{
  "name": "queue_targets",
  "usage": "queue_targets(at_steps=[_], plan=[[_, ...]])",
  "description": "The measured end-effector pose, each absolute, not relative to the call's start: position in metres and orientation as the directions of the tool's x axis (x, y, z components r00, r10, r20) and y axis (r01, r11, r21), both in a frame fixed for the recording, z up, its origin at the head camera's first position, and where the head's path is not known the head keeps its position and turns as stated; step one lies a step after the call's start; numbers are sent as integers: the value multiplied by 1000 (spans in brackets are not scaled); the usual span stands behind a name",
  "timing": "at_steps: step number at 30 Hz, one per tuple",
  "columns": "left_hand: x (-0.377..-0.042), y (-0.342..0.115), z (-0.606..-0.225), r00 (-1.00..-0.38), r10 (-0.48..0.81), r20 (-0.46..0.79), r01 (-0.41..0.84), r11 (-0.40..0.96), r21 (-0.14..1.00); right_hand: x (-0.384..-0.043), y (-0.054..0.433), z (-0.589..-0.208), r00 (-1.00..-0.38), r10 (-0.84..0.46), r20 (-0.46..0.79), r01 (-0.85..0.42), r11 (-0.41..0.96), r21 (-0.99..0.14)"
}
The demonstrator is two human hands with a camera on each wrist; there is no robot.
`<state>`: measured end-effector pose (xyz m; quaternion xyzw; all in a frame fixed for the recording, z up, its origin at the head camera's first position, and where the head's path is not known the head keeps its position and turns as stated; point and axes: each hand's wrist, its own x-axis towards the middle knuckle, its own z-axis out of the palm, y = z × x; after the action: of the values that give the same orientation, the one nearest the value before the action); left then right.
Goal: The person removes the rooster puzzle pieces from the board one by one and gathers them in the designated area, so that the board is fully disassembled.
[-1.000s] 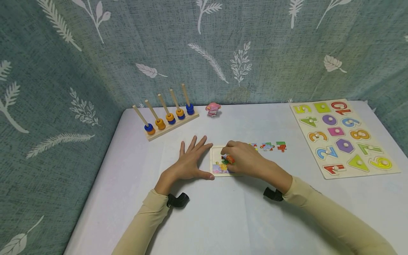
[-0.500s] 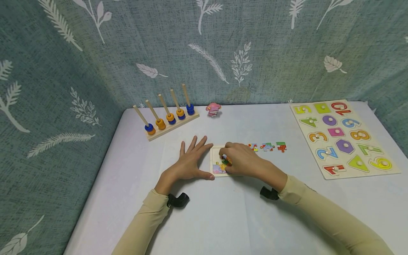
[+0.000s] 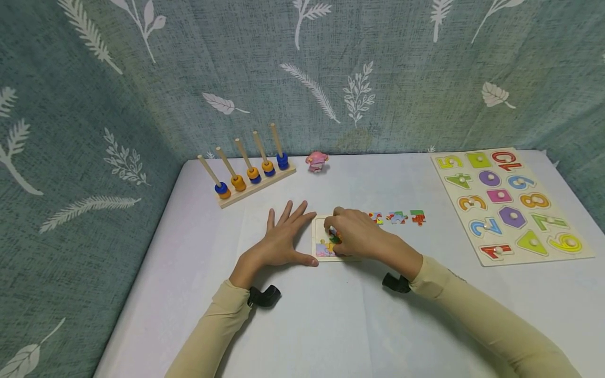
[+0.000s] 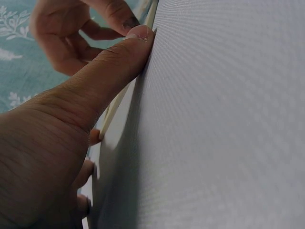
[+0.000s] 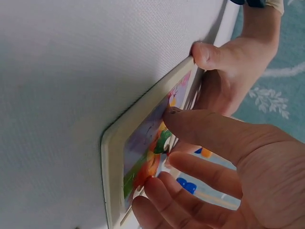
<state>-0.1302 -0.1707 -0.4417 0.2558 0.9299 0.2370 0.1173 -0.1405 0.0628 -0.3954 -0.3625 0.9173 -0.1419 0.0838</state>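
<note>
My left hand (image 3: 279,241) lies with fingers spread at the left side of a small wooden jigsaw tray (image 3: 313,236), thumb and index fingertips at its corners. Over the tray, my right hand (image 3: 366,233) bends its fingers and pinches a colourful jigsaw piece (image 3: 335,234), partly hidden by the fingers. Fitted lilac and yellow pieces (image 3: 323,249) fill the tray's near left part. In the right wrist view, the thumb tip (image 5: 172,114) presses close over the picture beside a green leaf (image 5: 163,141). The left thumb (image 4: 119,59) meets the tray's edge in the left wrist view.
Several loose jigsaw pieces (image 3: 397,217) lie in a row right of the tray. A peg abacus (image 3: 257,188) with blue and orange rings and a pink figurine (image 3: 316,161) stand behind. A number puzzle board (image 3: 510,210) lies at the right.
My right hand has shifted slightly left over the tray with the pinched piece, which now shows less between the fingers. The left hand has stayed in place.
</note>
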Motion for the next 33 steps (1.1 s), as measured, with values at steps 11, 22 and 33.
queue_targets(at_steps=[11, 22, 33], plan=[[-131, -171, -441, -841, 531, -109, 415, 759, 501, -138, 63, -397, -730, -684, -6, -645, 691, -327], [-131, -170, -442, -838, 535, -111, 418, 759, 499, -136, 65, -400, -734, -679, 1, -641, 692, -333], [-132, -169, -442, -842, 526, -119, 414, 772, 482, -135, 68, -403, -741, -667, 73, -647, 681, -344]])
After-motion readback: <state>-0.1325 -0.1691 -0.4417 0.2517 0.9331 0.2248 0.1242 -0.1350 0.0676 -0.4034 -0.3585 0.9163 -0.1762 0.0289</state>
